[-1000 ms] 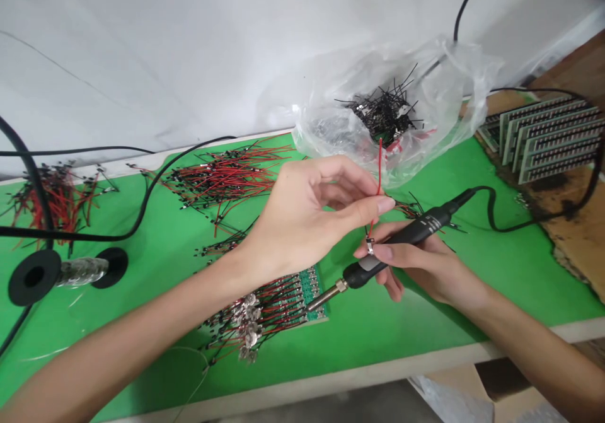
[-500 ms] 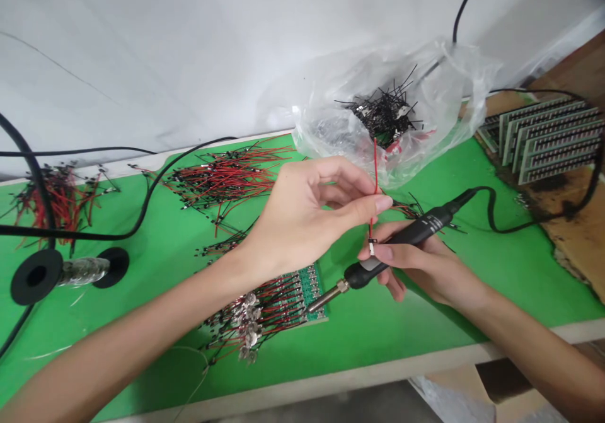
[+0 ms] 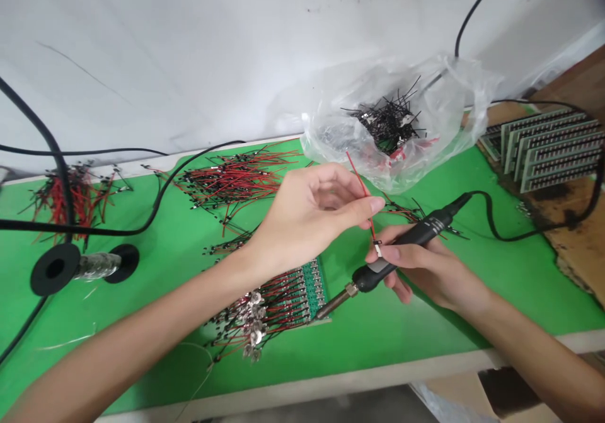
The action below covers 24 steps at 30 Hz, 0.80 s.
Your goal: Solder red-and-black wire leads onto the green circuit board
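My left hand (image 3: 309, 212) is closed, pinching a thin red wire (image 3: 355, 169) between thumb and fingers. The wire slants, its free end up and to the left. Its lower end meets a small black-and-white component (image 3: 377, 248), pinched by the thumb and a finger of my right hand (image 3: 432, 268). That same closed hand also grips a black soldering iron (image 3: 420, 234). The iron's metal tip points down-left, by the right edge of a green circuit board (image 3: 316, 287). Rows of red and black wires lie on the board, partly hidden behind my left forearm.
Piles of red and black wires (image 3: 231, 180) lie at the back left. A clear plastic bag (image 3: 326, 136) holds black wires. A solder spool (image 3: 97, 265) stands left, near black cables (image 3: 155, 202). Upright circuit boards (image 3: 558, 149) stand on cardboard at right.
The red wire has gone from nearly upright to leaning left at its top. The whole view has shifted slightly. Both hands keep their grips.
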### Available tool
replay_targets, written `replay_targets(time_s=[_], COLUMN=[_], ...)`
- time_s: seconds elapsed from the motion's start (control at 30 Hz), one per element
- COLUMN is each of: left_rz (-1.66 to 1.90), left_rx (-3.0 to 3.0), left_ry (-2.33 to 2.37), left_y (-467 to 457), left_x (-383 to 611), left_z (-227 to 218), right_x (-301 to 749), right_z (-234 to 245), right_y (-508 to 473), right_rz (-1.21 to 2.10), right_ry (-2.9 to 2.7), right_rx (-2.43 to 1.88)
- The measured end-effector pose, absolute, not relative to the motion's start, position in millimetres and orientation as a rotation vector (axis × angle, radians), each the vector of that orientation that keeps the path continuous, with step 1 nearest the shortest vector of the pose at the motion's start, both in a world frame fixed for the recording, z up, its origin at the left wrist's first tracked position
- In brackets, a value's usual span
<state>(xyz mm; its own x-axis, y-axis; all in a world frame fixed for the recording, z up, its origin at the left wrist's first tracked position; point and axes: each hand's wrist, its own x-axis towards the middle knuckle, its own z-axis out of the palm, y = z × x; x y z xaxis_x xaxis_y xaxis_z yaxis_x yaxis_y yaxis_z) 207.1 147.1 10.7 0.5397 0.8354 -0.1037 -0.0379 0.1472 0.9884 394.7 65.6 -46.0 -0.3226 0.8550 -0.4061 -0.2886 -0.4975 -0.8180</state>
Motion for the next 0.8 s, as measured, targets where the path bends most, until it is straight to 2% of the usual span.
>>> replay_targets(time_s=[0.6,0.8], left_rz=[0.784,0.798], left_rx=[1.274,1.774], left_ry=[0.808,0.935], left_y=[138.8,98.1], left_x=[198.8,145.9], left_z=[13.8,35.9], right_x=[396.8,398.4], right_z=[-40.8,-42.2], right_y=[65.2,56.5], right_rz=[1.881,1.823], right_ry=[-0.816,-0.792], right_rx=[-1.141,-1.305])
